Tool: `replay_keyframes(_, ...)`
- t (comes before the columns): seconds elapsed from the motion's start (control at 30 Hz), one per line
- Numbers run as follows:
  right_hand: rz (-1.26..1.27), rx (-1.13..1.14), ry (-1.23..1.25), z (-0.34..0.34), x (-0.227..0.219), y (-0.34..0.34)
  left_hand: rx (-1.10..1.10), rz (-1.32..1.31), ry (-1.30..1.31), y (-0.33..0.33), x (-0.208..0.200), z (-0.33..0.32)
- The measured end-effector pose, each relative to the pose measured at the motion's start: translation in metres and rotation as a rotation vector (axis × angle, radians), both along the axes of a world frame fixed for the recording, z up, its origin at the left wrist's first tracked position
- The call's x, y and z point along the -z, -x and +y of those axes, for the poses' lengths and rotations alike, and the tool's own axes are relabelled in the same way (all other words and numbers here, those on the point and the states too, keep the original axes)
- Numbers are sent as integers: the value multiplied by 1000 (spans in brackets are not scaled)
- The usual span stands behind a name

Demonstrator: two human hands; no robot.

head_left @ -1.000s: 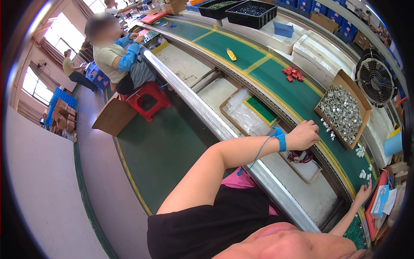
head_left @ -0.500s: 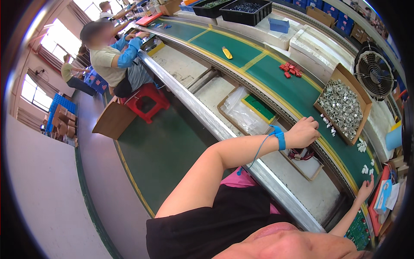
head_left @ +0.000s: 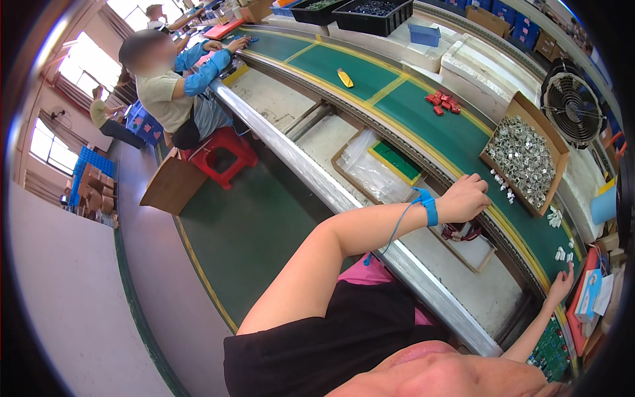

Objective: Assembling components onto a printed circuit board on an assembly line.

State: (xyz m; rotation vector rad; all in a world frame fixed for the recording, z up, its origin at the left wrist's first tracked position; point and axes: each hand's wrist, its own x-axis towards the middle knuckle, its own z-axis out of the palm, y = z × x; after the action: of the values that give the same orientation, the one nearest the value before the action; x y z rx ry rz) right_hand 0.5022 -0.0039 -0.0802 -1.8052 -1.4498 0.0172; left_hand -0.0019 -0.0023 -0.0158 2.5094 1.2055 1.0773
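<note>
My left hand, with a blue wrist strap around its wrist, hangs over the near edge of the green belt. Its fingers are curled inward, and whatever they may hold is hidden. Farther right, my right hand stretches a finger toward small white plastic parts, and its fingertip is at or very near one of them. Beyond my left hand stands a cardboard box full of small metallic pieces. A few white pieces lie beside that box.
Red parts and a yellow tool lie farther along the belt. A fan stands behind the box. Green circuit boards sit by my right forearm. A co-worker sits on a red stool at left.
My hands keep nearly the same places; my right fingertip has shifted slightly upward toward the white parts. The seated co-worker's hand has moved farther over the belt.
</note>
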Motion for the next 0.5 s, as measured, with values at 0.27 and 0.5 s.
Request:
replay_keyframes(0.27,11,31,28,-2,3,-1,4,-3,13,-1,2,0)
replay_keyframes(0.5,-86,42,11,-2,13,-8,10,-2,10,-3,3,2)
